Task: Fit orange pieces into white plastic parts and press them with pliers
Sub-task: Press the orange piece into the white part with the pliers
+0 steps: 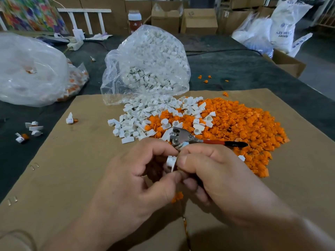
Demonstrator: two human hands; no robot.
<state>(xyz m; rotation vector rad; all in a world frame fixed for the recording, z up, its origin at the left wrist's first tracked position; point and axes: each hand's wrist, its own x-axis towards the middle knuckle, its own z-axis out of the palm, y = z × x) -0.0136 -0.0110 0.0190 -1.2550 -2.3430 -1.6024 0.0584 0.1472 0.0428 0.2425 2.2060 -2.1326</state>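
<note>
Both my hands meet over the brown cardboard sheet (pixel 72 178). My left hand (pixel 141 171) and my right hand (pixel 213 171) pinch one white plastic part (pixel 171 161) between their fingertips. An orange piece (pixel 177 196) shows below my left palm; what holds it is hidden. The pliers (pixel 183 136), with red and black handles, lie just beyond my fingers on the piles. A heap of orange pieces (pixel 244 124) spreads to the right, and loose white plastic parts (pixel 141 118) lie to its left.
An open clear bag of white parts (pixel 150 66) stands behind the piles. A second clear bag (pixel 30 69) with fitted parts lies at the far left. A few assembled parts (pixel 32 129) sit on the dark table at left. Cardboard boxes (pixel 199 20) stand at the back.
</note>
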